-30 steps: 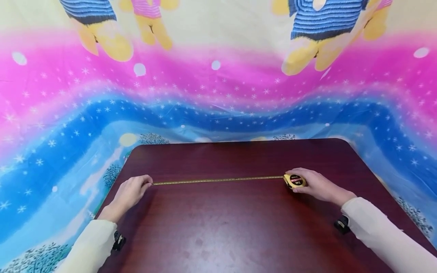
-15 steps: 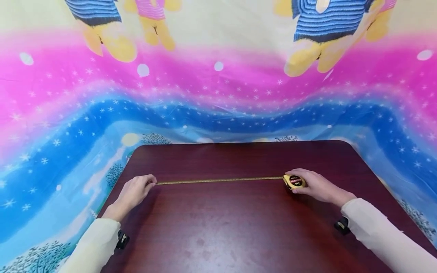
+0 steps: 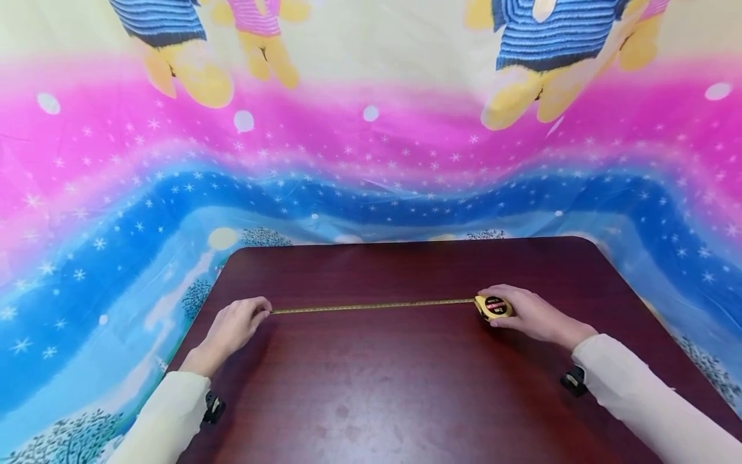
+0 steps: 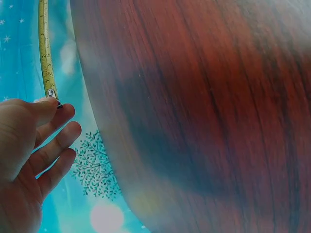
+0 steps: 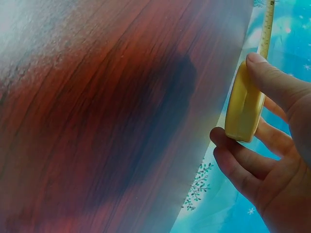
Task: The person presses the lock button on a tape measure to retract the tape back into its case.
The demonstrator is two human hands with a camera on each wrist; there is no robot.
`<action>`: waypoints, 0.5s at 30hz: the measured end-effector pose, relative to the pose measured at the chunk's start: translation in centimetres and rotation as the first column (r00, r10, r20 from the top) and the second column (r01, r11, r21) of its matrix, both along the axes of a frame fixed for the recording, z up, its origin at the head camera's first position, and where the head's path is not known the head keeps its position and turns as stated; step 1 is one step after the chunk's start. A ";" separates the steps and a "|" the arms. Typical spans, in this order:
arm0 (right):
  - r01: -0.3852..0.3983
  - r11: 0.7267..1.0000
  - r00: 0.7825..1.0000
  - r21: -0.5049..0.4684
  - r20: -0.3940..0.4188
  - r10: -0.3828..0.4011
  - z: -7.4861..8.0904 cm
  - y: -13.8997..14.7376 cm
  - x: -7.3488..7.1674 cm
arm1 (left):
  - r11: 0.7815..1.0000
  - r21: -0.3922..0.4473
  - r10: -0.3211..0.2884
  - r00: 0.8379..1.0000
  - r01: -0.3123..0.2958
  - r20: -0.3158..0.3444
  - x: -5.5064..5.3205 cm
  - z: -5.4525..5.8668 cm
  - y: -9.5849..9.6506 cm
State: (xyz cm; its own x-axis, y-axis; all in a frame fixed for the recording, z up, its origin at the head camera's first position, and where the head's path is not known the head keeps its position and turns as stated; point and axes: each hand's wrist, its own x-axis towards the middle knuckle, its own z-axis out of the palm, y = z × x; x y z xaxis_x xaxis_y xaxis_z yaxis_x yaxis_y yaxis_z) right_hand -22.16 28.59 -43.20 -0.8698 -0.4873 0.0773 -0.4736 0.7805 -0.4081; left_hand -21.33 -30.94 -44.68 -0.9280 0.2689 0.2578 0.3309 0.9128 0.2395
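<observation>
Your left hand [image 4: 22,155] pinches the metal tip [image 4: 51,93] of the tape between thumb and index finger, while its other fingers lie slightly bent, spread a little apart and clear of it. Your right hand [image 3: 536,314] is clamped on the yellow case [image 3: 493,308] of the tape measure: the thumb presses along one edge near the mouth, and the remaining fingers curl round the far side and the lower end. A dark round label marked "2m" faces up from the case in the head view. Between your hands the yellow blade [image 3: 371,306] runs out straight, its left end slightly nearer to you than its right, with black figures and graduations showing along it in the left wrist view. The whole tape measure is held over the far half of the dark red wood-grained table [image 3: 371,374], and your hands cast soft shadows on that top. Farther back along your arms come pale sleeves [image 3: 637,386], with a small black device [image 3: 574,381] at each wrist. Beyond the table hangs a patterned cloth [image 3: 371,161], blue and pink with snowflakes, white dots and, higher up, yellow figures in striped clothes.
</observation>
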 end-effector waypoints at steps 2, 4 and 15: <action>-0.002 1.000 1.000 -0.003 0.004 0.002 0.1 0.0 -0.1 | 1.000 0.005 -0.001 1.000 0.001 -0.002 -0.1 0.0 0.3; 0.000 1.000 1.000 -0.001 0.008 0.000 0.3 0.0 -0.3 | 1.000 0.007 -0.002 1.000 0.002 0.005 -0.3 0.0 0.6; -0.011 1.000 1.000 0.017 0.022 0.010 0.2 0.1 0.0 | 1.000 -0.004 -0.008 0.999 0.008 0.032 -0.2 -0.3 1.6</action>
State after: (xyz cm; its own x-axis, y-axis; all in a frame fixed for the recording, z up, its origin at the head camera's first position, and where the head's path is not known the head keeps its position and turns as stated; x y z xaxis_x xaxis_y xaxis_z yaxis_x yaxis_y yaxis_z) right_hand -22.19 28.66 -42.99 -0.8661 -0.4974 0.0504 -0.4730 0.7825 -0.4051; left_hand -21.55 -29.33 -45.03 -0.9337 0.2769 0.2272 0.3302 0.9112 0.2464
